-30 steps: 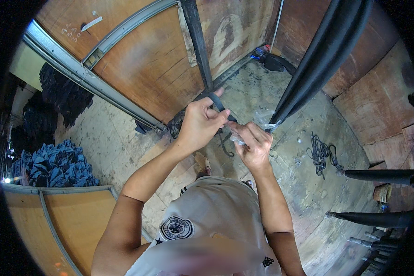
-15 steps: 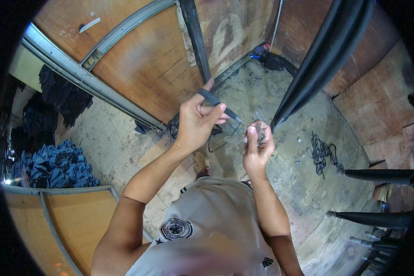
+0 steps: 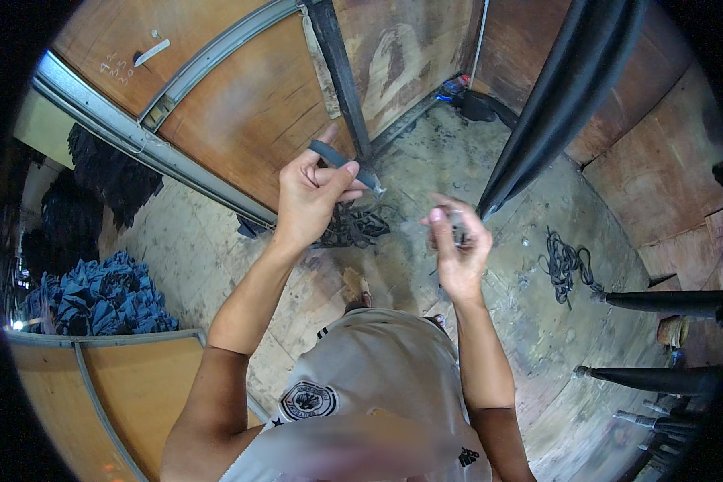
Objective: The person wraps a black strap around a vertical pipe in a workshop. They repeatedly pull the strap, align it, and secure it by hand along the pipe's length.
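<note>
Dk. strap (image 3: 366, 178) pinched in L hand (image 3: 307, 197); R hand (image 3: 463, 249) half-curled, well apart, grip blurred, can't be read. Cords (image 3: 561, 273) heaped on floor (image 3: 546, 353), right.

The floor (image 3: 538, 361) is blotched and grey-green at right, paler at left. On it lie 2 tangles of dark cord: a central tangle (image 3: 360, 228) and a looser right-hand tangle (image 3: 565, 267), well apart. A black bundle (image 3: 484, 105) lies in the far corner; a blue fabric heap (image 3: 100, 297) sits left, base partly hidden.
</note>
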Motion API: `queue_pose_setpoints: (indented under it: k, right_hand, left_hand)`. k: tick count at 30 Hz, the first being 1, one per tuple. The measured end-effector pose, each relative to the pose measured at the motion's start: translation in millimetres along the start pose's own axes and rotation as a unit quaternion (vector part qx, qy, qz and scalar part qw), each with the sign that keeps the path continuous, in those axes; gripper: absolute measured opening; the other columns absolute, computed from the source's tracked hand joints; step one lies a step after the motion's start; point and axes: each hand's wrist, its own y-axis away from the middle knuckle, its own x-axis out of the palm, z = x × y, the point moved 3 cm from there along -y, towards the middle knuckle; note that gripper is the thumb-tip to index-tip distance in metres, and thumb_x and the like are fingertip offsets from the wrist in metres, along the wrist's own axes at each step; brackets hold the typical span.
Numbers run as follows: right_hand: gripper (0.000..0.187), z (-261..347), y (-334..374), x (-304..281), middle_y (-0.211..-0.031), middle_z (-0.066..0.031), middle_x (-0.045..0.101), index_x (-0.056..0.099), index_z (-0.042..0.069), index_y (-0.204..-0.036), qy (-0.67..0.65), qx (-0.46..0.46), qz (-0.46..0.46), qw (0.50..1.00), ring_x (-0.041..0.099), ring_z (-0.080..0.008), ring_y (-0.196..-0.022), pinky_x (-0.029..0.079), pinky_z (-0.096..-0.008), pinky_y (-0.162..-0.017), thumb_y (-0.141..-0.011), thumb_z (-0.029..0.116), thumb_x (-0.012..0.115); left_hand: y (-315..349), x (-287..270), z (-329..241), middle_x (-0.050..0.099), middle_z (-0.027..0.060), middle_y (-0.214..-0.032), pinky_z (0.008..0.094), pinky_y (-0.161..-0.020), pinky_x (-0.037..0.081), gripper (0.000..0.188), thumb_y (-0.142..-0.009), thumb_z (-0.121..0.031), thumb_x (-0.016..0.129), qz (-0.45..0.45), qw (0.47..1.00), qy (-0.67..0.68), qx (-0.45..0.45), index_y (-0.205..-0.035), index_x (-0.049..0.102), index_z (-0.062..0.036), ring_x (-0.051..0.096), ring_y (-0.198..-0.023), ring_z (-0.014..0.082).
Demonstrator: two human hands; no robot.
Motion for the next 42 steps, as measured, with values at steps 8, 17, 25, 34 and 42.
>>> queue_pose_setpoints:
  k: [8, 17, 25, 34, 42]
  right_hand:
    - [0.024, 17.5, -20.3, 26.9, -0.091, -0.0101, 0.069, 0.074, 0.0, -0.111, 0.091, -0.089, 0.062, 0.99, 0.065, -0.0178, -0.086, 0.051, -0.029, -0.078, -0.088, 0.003, 0.074]
    - [0.005, 2.7, -4.9, 26.5, -0.101, -0.013, 0.071, 0.068, 0.001, -0.09, 0.081, -0.178, -0.038, 0.98, 0.069, -0.0213, -0.084, 0.054, -0.0314, -0.075, -0.087, -0.001, 0.071]
    - [0.017, -42.1, 15.1, -28.0, -0.106, -0.0161, 0.073, 0.051, 0.008, -0.092, -0.177, 0.074, -0.105, 0.976, 0.052, -0.006, -0.061, 0.042, -0.0217, -0.052, -0.102, 0.016, 0.063]
    - [0.019, -93.5, 32.4, -101.5, -0.088, -0.002, 0.066, 0.063, 0.004, -0.114, -0.148, 0.169, -0.235, 0.946, 0.048, -0.0072, -0.061, 0.037, -0.0219, -0.054, -0.099, 0.014, 0.062]
    - [0.03, -74.4, 28.9, -67.4, -0.06, 0.0057, 0.042, 0.068, 0.005, -0.112, -0.151, 0.199, -0.114, 0.962, 0.038, -0.0059, -0.05, 0.03, -0.0237, -0.047, -0.105, 0.031, 0.056]
  left_hand:
    - [7.2, 18.1, 2.1, 0.073, 0.0066, -0.079, 0.0213, -0.07, 0.058, 0.071, -0.097, -0.004, 0.066, 0.059, 0.998, -0.017, 0.005, -0.151, 0.024, 0.0152, 0.069, -0.075, 0.0078]
    - [4.3, 15.3, 11.0, 0.073, 0.0079, -0.084, 0.0277, -0.072, 0.062, 0.07, -0.098, -0.009, 0.067, -0.006, 0.998, 0.056, -0.041, -0.153, 0.028, 0.0088, 0.072, -0.075, 0.0144]
    - [-24.6, -37.4, -6.9, 0.07, 0.0047, -0.086, 0.025, -0.074, 0.061, 0.061, -0.101, -0.016, 0.063, -0.124, 0.989, 0.076, 0.031, -0.151, 0.035, 0.0043, 0.071, -0.079, 0.0123]
    - [-37.4, -72.5, 1.8, 0.068, 0.0041, -0.088, 0.0257, -0.077, 0.063, 0.058, -0.104, -0.019, 0.058, -0.006, 0.988, 0.154, -0.011, -0.151, 0.034, 0.0032, 0.072, -0.081, 0.0129]
    - [-30.6, -45.2, 13.3, 0.066, 0.0051, -0.088, 0.0318, -0.073, 0.065, 0.053, -0.107, -0.021, 0.05, 0.04, 0.977, 0.195, -0.074, -0.152, 0.034, 0.0007, 0.074, -0.081, 0.0188]
